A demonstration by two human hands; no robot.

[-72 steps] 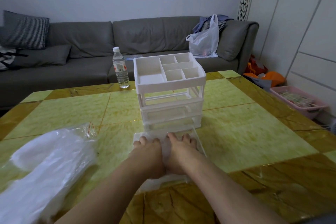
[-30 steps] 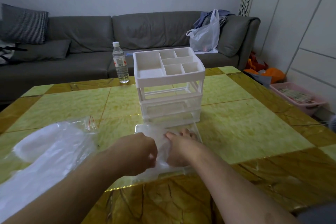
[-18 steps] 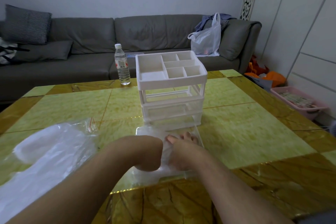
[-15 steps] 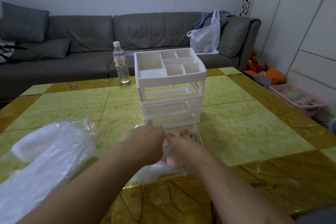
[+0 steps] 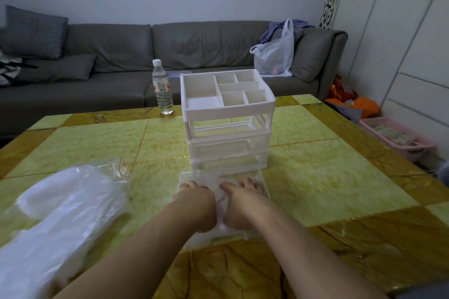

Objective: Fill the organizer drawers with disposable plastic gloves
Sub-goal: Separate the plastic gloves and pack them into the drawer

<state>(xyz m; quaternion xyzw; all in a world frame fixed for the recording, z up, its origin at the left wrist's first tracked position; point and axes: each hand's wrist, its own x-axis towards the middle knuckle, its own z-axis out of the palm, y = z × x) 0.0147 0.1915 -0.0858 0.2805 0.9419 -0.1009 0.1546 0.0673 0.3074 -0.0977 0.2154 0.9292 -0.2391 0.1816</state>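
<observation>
Gloves [image 5: 220, 185] lie in the pulled-out drawer [image 5: 263, 183], pressed flat under open left hand [image 5: 198, 204] and right hand [image 5: 239, 204].

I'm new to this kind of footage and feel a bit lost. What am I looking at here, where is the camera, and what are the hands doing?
There is no machine here. A person wears one wide-angle camera on the head, which looks forward and down at their own bare arms.

On the yellow-green table stands a white organizer with open compartments on top and drawer slots below; the upper slot is open. Nearer the person lies a clear drawer, pulled out onto the table. The left hand and the right hand press down side by side on thin plastic gloves inside it.

At the left lies a bulky bag of more gloves. A water bottle stands behind the organizer, and a grey sofa is beyond the table.
</observation>
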